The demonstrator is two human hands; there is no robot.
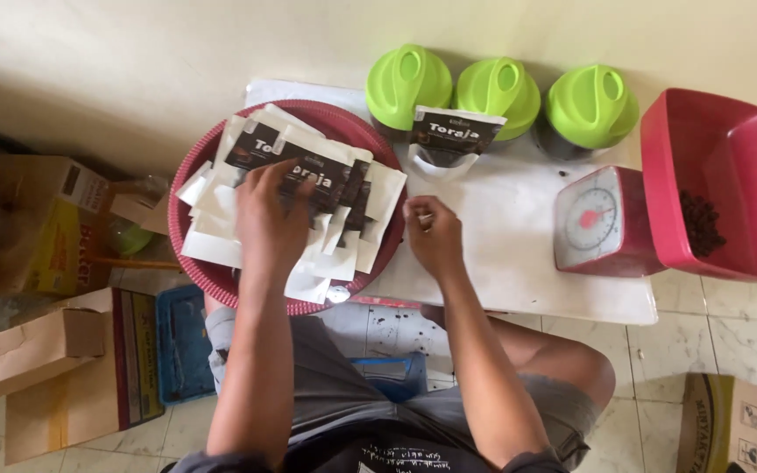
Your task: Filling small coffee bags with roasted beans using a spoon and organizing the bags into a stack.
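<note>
Head view, as I read it from here: low white bench (519,263) holds a round red tray (221,278) heaped with white-and-dark pouches (308,166), presumably kept within arm's reach. Left hand (269,223) lies flat on the heap, fingers spread, pinning it; right hand (434,235) is loosely curled beside the tray, grasping nothing I can see.

Soft, even daylight, faint shadows, slight blur, wide-angle bending at edges.

Single head-worn view, looking steeply down

The camera sits above the seated person's lap, facing forward and down, close over the low white worktop (501,254), with the tiled floor at both sides and the pale wall along the top.
</note>
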